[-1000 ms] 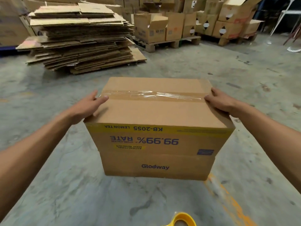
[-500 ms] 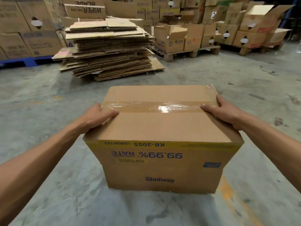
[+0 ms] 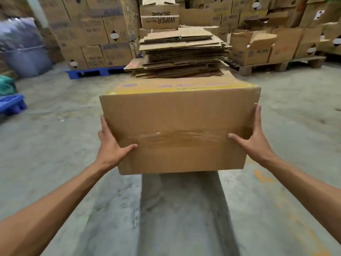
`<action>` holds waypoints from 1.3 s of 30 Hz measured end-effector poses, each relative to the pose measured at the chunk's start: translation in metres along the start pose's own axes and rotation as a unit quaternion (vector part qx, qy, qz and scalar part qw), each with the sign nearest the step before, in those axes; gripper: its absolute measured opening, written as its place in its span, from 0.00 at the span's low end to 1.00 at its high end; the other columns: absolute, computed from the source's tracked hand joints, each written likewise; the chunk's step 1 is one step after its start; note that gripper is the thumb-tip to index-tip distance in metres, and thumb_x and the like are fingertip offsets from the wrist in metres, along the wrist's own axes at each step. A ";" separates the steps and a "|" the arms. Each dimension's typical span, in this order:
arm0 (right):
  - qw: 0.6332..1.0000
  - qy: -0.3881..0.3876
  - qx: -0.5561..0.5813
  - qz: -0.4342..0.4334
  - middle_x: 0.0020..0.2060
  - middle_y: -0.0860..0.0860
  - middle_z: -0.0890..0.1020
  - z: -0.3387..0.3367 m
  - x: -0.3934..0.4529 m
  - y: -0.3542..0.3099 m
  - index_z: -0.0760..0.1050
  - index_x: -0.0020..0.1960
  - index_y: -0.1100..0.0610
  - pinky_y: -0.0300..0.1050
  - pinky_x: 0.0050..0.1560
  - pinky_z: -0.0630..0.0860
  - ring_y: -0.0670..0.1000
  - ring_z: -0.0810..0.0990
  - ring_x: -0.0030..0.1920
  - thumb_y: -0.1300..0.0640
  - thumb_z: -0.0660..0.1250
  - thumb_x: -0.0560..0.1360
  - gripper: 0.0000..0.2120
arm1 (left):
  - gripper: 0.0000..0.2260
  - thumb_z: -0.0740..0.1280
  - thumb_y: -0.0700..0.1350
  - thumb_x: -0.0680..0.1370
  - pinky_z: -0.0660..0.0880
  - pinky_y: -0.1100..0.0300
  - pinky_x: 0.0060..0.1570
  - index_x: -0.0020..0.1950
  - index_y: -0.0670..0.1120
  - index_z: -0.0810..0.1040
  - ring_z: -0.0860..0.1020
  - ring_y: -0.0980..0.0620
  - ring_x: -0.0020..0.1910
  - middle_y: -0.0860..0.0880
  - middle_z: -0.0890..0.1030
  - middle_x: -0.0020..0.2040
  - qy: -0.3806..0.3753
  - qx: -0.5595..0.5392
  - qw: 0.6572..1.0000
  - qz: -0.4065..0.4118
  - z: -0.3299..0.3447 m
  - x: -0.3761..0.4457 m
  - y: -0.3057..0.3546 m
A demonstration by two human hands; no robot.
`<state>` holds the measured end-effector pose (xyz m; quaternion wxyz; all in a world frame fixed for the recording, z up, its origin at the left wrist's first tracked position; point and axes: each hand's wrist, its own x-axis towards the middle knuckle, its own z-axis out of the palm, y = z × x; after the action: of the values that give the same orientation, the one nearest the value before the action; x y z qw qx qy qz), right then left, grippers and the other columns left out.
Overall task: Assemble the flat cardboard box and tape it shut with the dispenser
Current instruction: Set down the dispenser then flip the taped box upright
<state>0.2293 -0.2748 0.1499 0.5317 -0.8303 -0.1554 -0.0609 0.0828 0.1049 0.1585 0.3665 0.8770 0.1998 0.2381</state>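
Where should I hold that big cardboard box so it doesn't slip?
Probably by its two short ends, one hand from each side, as here: the left hand and right hand press inward on opposite ends of the cardboard box. It is wide with flat, smooth faces and no handles showing, and the taped seam looks slick, so squeeze the ends.

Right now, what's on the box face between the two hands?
In the head view, a strip of clear tape runs across the box between the left hand and right hand.
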 end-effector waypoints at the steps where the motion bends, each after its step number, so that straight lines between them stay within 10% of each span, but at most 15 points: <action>1: 1.000 -0.010 0.001 0.011 0.79 0.44 0.53 0.007 -0.008 0.009 0.31 0.72 0.29 0.60 0.71 0.64 0.54 0.63 0.74 0.44 0.74 0.69 0.54 | 0.61 0.81 0.49 0.65 0.59 0.47 0.71 0.78 0.53 0.33 0.61 0.41 0.73 0.40 0.55 0.74 0.001 -0.003 1.000 -0.003 0.004 -0.011 -0.014; 7: 0.997 -0.052 0.009 0.048 0.72 0.36 0.59 0.022 -0.038 0.052 0.35 0.74 0.30 0.50 0.70 0.65 0.45 0.66 0.71 0.45 0.72 0.72 0.50 | 0.55 0.76 0.57 0.69 0.58 0.51 0.73 0.78 0.51 0.36 0.59 0.46 0.75 0.46 0.50 0.77 -0.081 -0.005 0.994 -0.072 0.023 -0.070 -0.078; 16: 0.988 -0.020 0.111 0.105 0.54 0.47 0.81 0.015 -0.043 0.060 0.74 0.57 0.42 0.53 0.58 0.74 0.48 0.79 0.55 0.29 0.60 0.72 0.22 | 0.30 0.66 0.70 0.71 0.74 0.42 0.61 0.64 0.52 0.74 0.78 0.47 0.59 0.47 0.79 0.61 -0.002 -0.225 0.963 -0.150 0.007 -0.036 -0.079; 24: 0.973 -0.062 0.085 0.206 0.52 0.51 0.81 0.006 0.002 0.032 0.73 0.64 0.47 0.45 0.42 0.75 0.49 0.79 0.45 0.47 0.63 0.77 0.16 | 0.22 0.64 0.52 0.80 0.74 0.54 0.44 0.73 0.51 0.66 0.78 0.49 0.49 0.46 0.76 0.65 -0.076 -0.176 0.967 -0.167 -0.006 0.009 -0.068; 31: 0.949 -0.174 -0.018 0.262 0.49 0.50 0.79 -0.012 0.049 0.007 0.75 0.59 0.45 0.48 0.44 0.73 0.52 0.75 0.42 0.49 0.60 0.79 0.11 | 0.39 0.67 0.56 0.77 0.75 0.48 0.57 0.80 0.55 0.46 0.74 0.44 0.63 0.46 0.63 0.76 -0.186 -0.089 0.961 -0.182 -0.016 0.039 -0.053; 39: 0.966 -0.135 0.077 0.208 0.53 0.46 0.82 0.007 0.042 0.019 0.57 0.76 0.39 0.45 0.36 0.80 0.51 0.84 0.45 0.48 0.64 0.80 0.28 | 0.40 0.67 0.58 0.76 0.75 0.50 0.57 0.80 0.56 0.45 0.75 0.48 0.61 0.52 0.65 0.74 -0.172 -0.130 0.959 -0.184 -0.002 0.037 -0.053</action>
<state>0.2747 -0.2677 0.1417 0.5688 -0.8017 -0.0539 0.1754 0.1021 0.1605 0.1306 0.5436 0.7977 0.2586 0.0358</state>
